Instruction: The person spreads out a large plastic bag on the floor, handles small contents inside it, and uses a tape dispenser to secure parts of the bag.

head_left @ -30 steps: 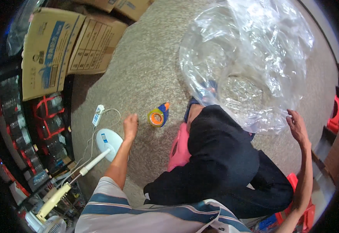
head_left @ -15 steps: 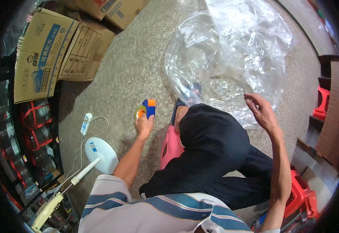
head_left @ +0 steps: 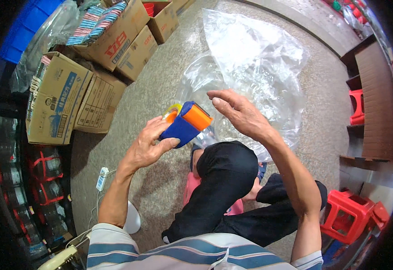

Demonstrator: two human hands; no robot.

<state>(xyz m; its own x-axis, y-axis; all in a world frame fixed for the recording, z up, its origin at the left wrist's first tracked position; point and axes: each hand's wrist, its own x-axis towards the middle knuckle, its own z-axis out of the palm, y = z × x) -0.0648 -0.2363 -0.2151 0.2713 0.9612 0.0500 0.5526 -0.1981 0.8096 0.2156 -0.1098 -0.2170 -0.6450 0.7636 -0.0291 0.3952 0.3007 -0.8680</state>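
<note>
A blue and orange tape dispenser [head_left: 177, 131] with a yellow-edged roll is in the grip of my left hand [head_left: 148, 143], raised above my knee. Close by on the right, my right hand [head_left: 241, 114] hovers with its fingers stretched out and holds nothing. A small gap lies between those fingertips and the dispenser's orange end. Past both hands, a large clear plastic bag [head_left: 268, 58] spreads crumpled over the floor, its near edge reaching my feet. My right hand covers part of that bag in this view.
Cardboard boxes [head_left: 59, 101] stand at the left, with striped cloths [head_left: 98, 22] on one. Below them are red-strapped goods on a shelf. A power strip [head_left: 101, 179] and a white round base [head_left: 132, 219] are at lower left. A red stool [head_left: 347, 216] stands at right.
My left hand has lifted the tape dispenser up and to the right. My right hand has moved left toward it. The view has shifted, showing more boxes at the far left.
</note>
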